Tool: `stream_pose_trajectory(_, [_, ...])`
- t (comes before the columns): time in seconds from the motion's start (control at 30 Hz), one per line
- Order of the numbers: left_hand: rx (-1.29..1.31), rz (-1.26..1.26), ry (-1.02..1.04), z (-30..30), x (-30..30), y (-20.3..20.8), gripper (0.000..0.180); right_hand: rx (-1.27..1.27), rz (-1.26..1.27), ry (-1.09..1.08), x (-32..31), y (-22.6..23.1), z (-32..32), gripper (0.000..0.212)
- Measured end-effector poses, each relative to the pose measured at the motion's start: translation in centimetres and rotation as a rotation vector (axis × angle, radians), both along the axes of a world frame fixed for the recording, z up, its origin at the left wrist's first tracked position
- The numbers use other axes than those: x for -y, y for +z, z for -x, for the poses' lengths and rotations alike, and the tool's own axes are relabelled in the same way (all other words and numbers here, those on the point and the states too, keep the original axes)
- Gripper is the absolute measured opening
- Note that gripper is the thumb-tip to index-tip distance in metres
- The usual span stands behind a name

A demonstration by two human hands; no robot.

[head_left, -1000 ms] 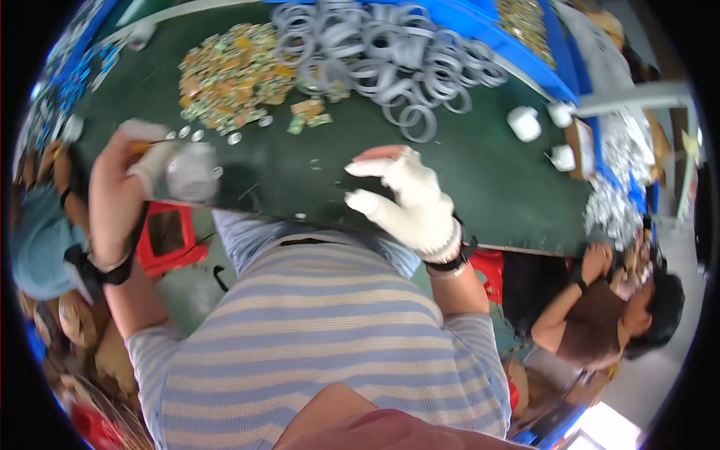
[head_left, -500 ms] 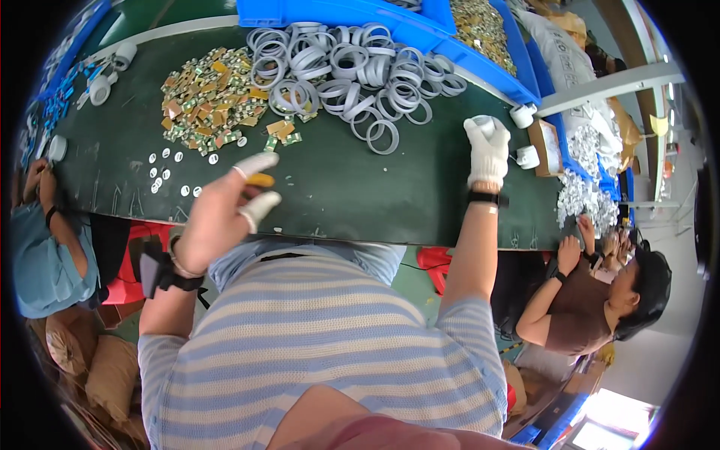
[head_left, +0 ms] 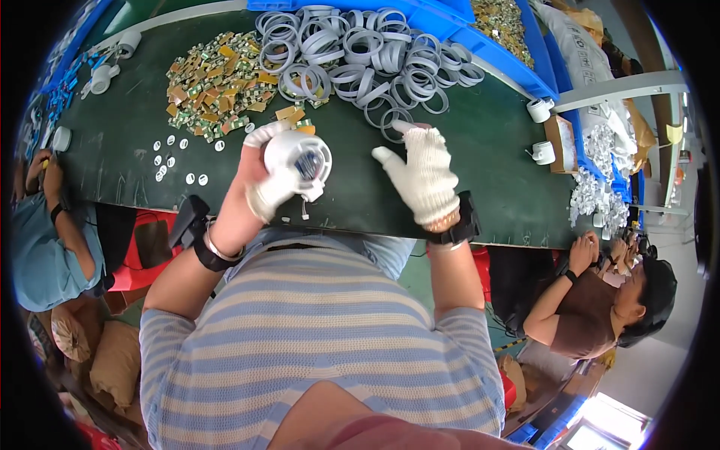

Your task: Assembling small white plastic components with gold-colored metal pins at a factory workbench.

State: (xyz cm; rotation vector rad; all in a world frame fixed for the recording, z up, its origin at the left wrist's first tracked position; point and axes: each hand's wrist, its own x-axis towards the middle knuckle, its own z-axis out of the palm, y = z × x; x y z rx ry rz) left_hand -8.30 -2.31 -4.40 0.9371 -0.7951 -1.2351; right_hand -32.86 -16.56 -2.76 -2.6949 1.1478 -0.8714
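Lying at left, discs (head_left: 190, 178) may be scattering if brushed; the left hand (head_left: 250, 177) is grasping the housing (head_left: 283, 151) over the table (head_left: 510, 180), and a loosening grip could be dropping it; the right hand (head_left: 424, 174), spread and holding nothing, may be knocking nearby rings (head_left: 389, 58)

Bright light covers the dark green worktop (head_left: 352, 201); fisheye distortion bends its edges; white glare (head_left: 609, 421) lies beyond its near right corner.

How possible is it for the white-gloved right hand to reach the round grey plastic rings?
Probably yes: the right hand looks empty and close to the rings, with nothing visible between.
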Motion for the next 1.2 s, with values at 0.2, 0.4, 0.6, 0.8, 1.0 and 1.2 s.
stream_pose_trajectory(0.2, [-0.367, -0.202, -0.085, -1.4, -0.4, 2.3, 0.053, 0.316, -0.391, 0.096, -2.5, 3.3, 0.4, 0.016])
stream_pose_trajectory(0.4, [-0.434, -0.365, -0.192, -0.4, -0.3, 2.1, 0.062, 0.583, -1.315, 0.385, -6.1, 6.1, -1.7, 0.029])
stream_pose_trajectory(0.6, [-0.291, -0.129, -0.31, 0.4, -1.1, 2.4, 0.11, 0.518, -1.106, 0.378, -6.0, 5.6, -1.8, 0.029])
stream_pose_trajectory(0.8, [-0.176, -0.102, -0.277, 0.8, -1.8, 2.3, 0.117, 0.474, -1.057, 0.39, -6.5, 5.8, -1.9, 0.029])
stream_pose_trajectory(1.0, [-0.133, -0.044, -0.246, 1.1, -1.8, 1.8, 0.114, 0.538, -1.076, 0.381, -6.8, 6.0, -2.1, 0.029])
stream_pose_trajectory(1.2, [-0.147, -0.002, -0.218, 1.3, -2.0, 1.6, 0.112, 0.604, -1.15, 0.347, -6.9, 6.2, -2.4, 0.028])
